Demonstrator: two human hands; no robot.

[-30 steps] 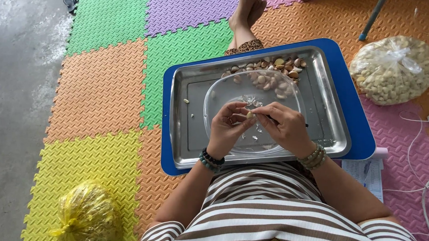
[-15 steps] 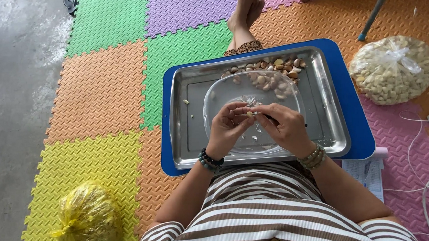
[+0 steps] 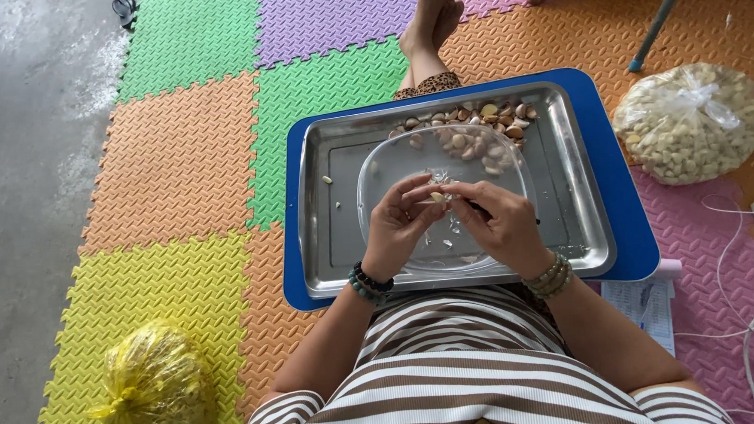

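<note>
Your left hand (image 3: 399, 224) and right hand (image 3: 498, 223) pinched one garlic clove (image 3: 437, 198) together above the clear bowl (image 3: 375, 173), so loosened skins dropped inside the steel tray (image 3: 582, 184).

**Changes over the last second: hands and the small pale clove**

The left hand (image 3: 399, 224) and right hand (image 3: 500, 223) have drawn slightly closer together over the clear plastic bowl (image 3: 376, 186), with their fingertips now meeting around the small pale garlic clove (image 3: 437, 198). One second ago the clove sat visibly between the two thumbs; now it shows only as a small pale tip at the left fingers (image 3: 417, 190), mostly covered. The right fingers (image 3: 471, 194) have curled further inward toward the clove. The shift is slight; whether any skin has come away from the clove cannot be told at this size.
</note>
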